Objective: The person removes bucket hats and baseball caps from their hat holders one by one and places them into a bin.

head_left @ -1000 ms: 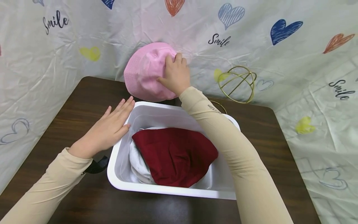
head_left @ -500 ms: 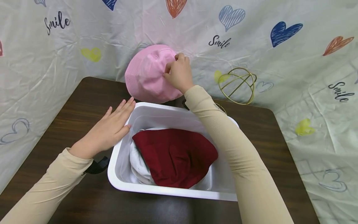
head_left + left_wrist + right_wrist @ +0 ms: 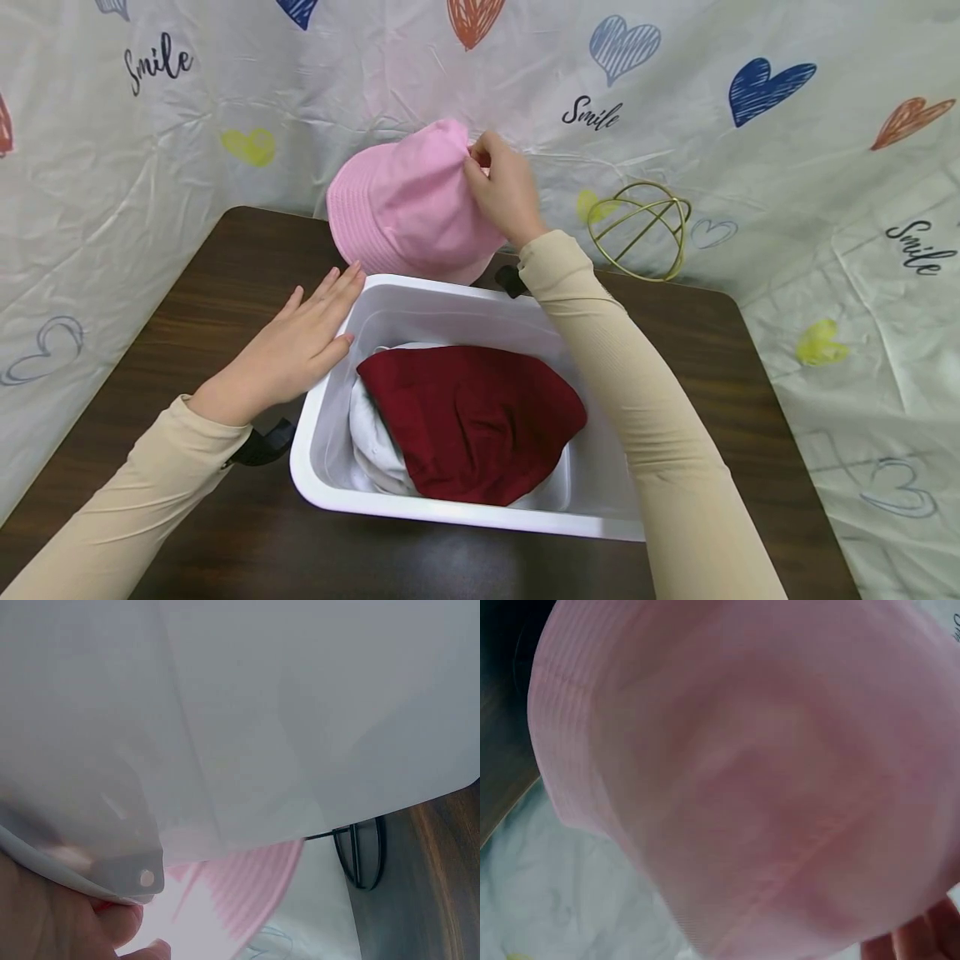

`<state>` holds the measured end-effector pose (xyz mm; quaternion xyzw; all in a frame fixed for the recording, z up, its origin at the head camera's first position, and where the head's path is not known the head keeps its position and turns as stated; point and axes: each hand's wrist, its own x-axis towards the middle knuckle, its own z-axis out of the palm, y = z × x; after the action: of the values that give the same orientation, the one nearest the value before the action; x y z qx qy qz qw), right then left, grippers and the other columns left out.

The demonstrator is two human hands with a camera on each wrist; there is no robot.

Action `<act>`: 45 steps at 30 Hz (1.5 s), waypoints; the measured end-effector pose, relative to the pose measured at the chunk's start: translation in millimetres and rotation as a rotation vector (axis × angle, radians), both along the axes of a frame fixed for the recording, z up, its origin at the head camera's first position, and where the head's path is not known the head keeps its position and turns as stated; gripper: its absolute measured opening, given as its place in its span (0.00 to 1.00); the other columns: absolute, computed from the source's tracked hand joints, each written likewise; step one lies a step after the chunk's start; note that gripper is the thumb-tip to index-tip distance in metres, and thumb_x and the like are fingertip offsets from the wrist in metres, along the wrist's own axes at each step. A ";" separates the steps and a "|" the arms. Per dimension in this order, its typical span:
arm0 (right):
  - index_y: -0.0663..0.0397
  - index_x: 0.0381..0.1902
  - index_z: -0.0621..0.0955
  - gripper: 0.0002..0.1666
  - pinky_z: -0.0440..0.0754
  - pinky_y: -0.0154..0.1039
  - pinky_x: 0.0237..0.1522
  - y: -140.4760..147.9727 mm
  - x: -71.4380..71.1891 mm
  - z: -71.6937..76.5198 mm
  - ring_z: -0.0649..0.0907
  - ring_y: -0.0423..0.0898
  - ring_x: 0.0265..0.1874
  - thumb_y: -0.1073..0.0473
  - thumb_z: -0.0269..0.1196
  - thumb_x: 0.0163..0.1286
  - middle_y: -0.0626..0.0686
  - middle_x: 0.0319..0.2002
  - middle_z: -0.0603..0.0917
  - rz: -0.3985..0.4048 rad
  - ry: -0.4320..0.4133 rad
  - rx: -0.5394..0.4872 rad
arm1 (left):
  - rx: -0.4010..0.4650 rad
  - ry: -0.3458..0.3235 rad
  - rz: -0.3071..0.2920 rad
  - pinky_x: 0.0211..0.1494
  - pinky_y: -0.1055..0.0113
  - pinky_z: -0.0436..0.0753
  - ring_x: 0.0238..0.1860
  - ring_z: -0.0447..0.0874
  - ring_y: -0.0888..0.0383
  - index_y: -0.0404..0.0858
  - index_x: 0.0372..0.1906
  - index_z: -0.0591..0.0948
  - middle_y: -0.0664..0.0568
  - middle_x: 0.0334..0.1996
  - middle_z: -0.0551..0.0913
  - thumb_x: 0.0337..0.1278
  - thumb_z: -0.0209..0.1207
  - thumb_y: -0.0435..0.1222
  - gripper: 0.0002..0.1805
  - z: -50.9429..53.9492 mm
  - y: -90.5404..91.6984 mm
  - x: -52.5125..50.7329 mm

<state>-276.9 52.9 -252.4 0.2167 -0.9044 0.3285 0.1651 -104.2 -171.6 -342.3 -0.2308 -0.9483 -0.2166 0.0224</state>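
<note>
In the head view a pink bucket hat stands behind the white bin, its crown pulled to a peak. My right hand pinches the fabric of that crown between thumb and fingers. The hat's stitched brim fills much of the right wrist view, with fingertips at the lower right corner. Against the left rim of the white plastic bin rests my left hand, fingers straight. Inside the bin a dark red hat lies over a white cloth item, mostly covered.
A gold wire stand with a domed top is at the back right of the dark wooden table. Behind the table hangs a white curtain printed with hearts and words.
My right hand went from lying spread on the pink bucket hat to pinching its crown, then drew it slightly to the right and pulled it into a peak. My left hand has stayed put.
</note>
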 end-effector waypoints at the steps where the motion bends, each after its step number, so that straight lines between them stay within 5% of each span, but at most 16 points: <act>1: 0.57 0.31 0.70 0.06 0.66 0.32 0.34 0.5 0.2 0.3 0.71 0.45 0.28 0.62 0.52 0.69 0.51 0.27 0.73 -0.010 0.008 -0.015 | 0.001 0.000 0.000 0.66 0.35 0.47 0.74 0.38 0.47 0.34 0.74 0.47 0.44 0.74 0.44 0.68 0.42 0.38 0.34 0.1 0.0 0.1; 10: 0.60 0.44 0.67 0.12 0.70 0.42 0.36 8.0 -3.3 -2.6 0.75 0.53 0.31 0.56 0.46 0.76 0.59 0.28 0.75 -0.118 0.038 -0.055 | 0.009 -0.005 -0.002 0.66 0.35 0.46 0.74 0.38 0.46 0.34 0.74 0.46 0.46 0.75 0.42 0.68 0.42 0.38 0.34 -1.2 -0.8 0.5; 17: 0.61 0.46 0.67 0.13 0.71 0.40 0.40 11.6 -11.8 -6.4 0.75 0.51 0.35 0.55 0.46 0.76 0.59 0.34 0.78 -0.118 0.013 -0.078 | 0.012 -0.001 0.003 0.66 0.35 0.47 0.74 0.39 0.47 0.35 0.74 0.46 0.47 0.75 0.42 0.68 0.42 0.38 0.34 -3.2 -0.9 -0.2; 24: 0.59 0.42 0.73 0.18 0.64 0.31 0.31 13.6 -16.9 -10.8 0.69 0.42 0.26 0.48 0.59 0.68 0.49 0.22 0.71 -0.076 -0.072 -0.145 | 0.013 -0.016 0.002 0.66 0.36 0.46 0.74 0.38 0.47 0.35 0.74 0.45 0.47 0.75 0.42 0.68 0.42 0.38 0.34 -3.4 -1.1 0.8; 32: 0.60 0.38 0.81 0.23 0.69 0.30 0.39 17.4 -20.3 -11.1 0.74 0.40 0.34 0.54 0.76 0.48 0.52 0.36 0.83 -0.028 -0.071 -0.160 | 0.018 0.001 0.011 0.66 0.36 0.46 0.74 0.39 0.48 0.35 0.74 0.46 0.48 0.75 0.42 0.68 0.42 0.39 0.34 -5.5 -1.3 0.1; 45: 0.63 0.29 0.84 0.15 0.66 0.27 0.30 22.8 -19.9 -1.4 0.73 0.37 0.25 0.54 0.71 0.56 0.47 0.24 0.81 -0.092 -0.004 -0.284 | 0.003 -0.009 0.003 0.66 0.36 0.46 0.74 0.38 0.48 0.36 0.75 0.45 0.47 0.75 0.41 0.69 0.42 0.39 0.34 -0.5 -0.6 0.1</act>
<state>-296.7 75.7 -253.8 0.1486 -0.8581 0.4458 0.2071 -104.1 -172.2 -342.8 -0.2283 -0.9485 -0.2190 0.0187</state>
